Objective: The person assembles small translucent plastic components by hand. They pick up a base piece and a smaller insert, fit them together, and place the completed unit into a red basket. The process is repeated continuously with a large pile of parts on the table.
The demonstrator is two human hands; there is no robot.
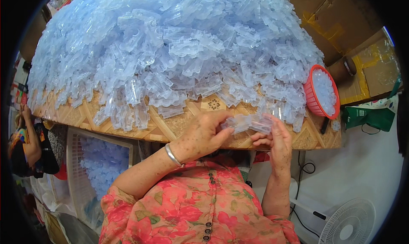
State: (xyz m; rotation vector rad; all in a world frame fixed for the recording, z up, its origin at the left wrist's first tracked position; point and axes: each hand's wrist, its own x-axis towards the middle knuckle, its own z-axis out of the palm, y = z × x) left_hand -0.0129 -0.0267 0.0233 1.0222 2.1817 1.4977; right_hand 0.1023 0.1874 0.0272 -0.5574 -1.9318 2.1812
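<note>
Between my two hands, just above the table's front edge, is a clear plastic piece (pixel 249 123) with a ridged, uneven outline; whether it is one piece or several joined together I cannot tell. My left hand (pixel 206 133) pinches its left end between thumb and fingers. At the other end, the thumb and index finger of my right hand (pixel 277 142) close on it, the remaining fingers curled below. Beyond both hands rises a large heap of similar clear, bluish plastic pieces (pixel 191 44), with loose ones spilling toward me.
A red plastic basket (pixel 310 95) of small translucent parts stands at the table's right end. The wood-patterned table (pixel 166 125) borders my body. Below left sits a pale crate (pixel 76 176) of bluish pieces. A white fan (pixel 347 227) is lower right; another person's arm (pixel 30 137) shows far left.
</note>
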